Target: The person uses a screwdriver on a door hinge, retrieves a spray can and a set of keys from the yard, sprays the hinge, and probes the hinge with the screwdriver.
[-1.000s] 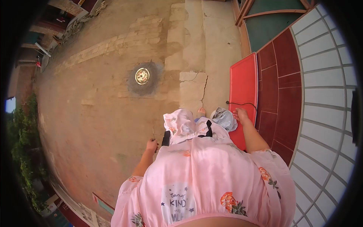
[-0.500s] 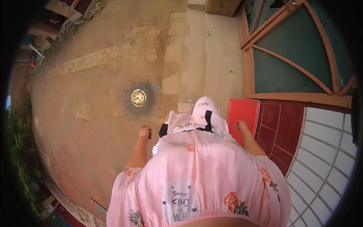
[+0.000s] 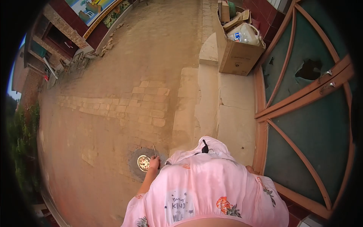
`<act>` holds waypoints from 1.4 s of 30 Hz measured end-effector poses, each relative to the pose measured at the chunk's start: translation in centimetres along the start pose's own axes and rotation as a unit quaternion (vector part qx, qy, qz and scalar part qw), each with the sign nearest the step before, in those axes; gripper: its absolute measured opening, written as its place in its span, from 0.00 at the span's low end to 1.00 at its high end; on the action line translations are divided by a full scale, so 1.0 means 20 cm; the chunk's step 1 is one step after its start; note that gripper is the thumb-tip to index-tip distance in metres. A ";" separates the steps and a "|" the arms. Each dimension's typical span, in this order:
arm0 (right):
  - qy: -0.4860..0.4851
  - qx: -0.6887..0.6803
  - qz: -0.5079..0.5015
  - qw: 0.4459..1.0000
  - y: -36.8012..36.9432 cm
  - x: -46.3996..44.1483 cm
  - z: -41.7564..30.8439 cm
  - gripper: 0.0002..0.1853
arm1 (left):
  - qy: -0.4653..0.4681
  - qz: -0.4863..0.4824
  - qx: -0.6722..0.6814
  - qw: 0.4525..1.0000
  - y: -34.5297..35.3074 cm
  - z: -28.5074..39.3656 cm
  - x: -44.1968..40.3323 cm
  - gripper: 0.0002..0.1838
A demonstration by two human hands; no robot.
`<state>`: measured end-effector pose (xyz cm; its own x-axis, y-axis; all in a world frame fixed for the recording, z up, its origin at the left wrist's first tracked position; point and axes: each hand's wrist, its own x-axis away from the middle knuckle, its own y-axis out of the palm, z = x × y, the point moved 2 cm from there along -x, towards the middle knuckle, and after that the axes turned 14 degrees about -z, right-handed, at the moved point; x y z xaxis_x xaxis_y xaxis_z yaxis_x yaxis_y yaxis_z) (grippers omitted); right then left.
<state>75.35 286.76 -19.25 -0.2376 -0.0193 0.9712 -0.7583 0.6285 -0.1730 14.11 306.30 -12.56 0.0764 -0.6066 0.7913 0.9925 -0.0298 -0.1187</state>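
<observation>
My left hand (image 3: 154, 162) is closed around a slim tool (image 3: 154, 150) with a thin, metallic-looking shaft pointing forward. A dark handle end shows beside the fist; the tool's exact kind is too small to make out. Just left of the hand, a round, gold-rimmed patterned disc (image 3: 143, 163) lies in a dark grey patch on the ground. Only a small part of my right hand (image 3: 250, 169) shows at the right edge of the pink clothing, near the door frame. Its fingers are hidden.
A cardboard box (image 3: 239, 56) holding a plastic jug (image 3: 245, 34) and scraps stands on the concrete ledge (image 3: 236, 113). To the right are wood-framed screen doors (image 3: 306, 109) with a torn hole. Paving bricks (image 3: 149, 100) cross the earthen yard; greenery borders the left.
My view has moved forward and tilted up, bringing the box and more of the doors into sight. The red panel has left view. My right hand has become mostly hidden.
</observation>
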 end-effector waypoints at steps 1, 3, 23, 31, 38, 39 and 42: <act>-0.034 -0.018 -0.001 0.999 0.16 -0.04 -0.32 0.13 | -0.023 0.044 -0.162 0.985 -0.02 -0.03 -0.05 0.15; -0.145 -0.039 -0.082 0.985 0.54 -0.03 -0.94 0.10 | -0.105 0.019 -0.196 0.975 -0.03 -0.06 -0.10 0.14; 0.043 0.016 -0.038 0.998 2.21 -0.66 -1.69 0.09 | 0.111 -0.068 0.130 0.983 -0.27 2.99 -2.86 0.04; 0.008 -0.055 0.018 0.998 3.02 -0.96 -2.97 0.10 | 0.238 -0.169 -0.148 0.945 0.29 4.03 -3.67 0.10; -0.333 0.127 -0.227 0.907 4.38 -0.11 -5.11 0.12 | -0.159 -0.062 -0.253 0.952 -0.19 3.69 -4.04 0.10; -0.364 0.150 -0.243 0.887 4.50 0.00 -5.29 0.12 | -0.179 -0.051 -0.231 0.955 -0.26 3.70 -4.06 0.10; -0.394 0.190 -0.275 0.856 4.77 0.10 -5.68 0.12 | -0.215 -0.027 -0.179 0.960 -0.34 3.85 -4.23 0.09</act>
<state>71.52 435.01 -15.18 -0.0033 -0.8439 0.5365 -0.9942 0.0604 0.0890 8.29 418.95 -32.60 0.1340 -0.2153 0.9673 0.9054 -0.3702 -0.2078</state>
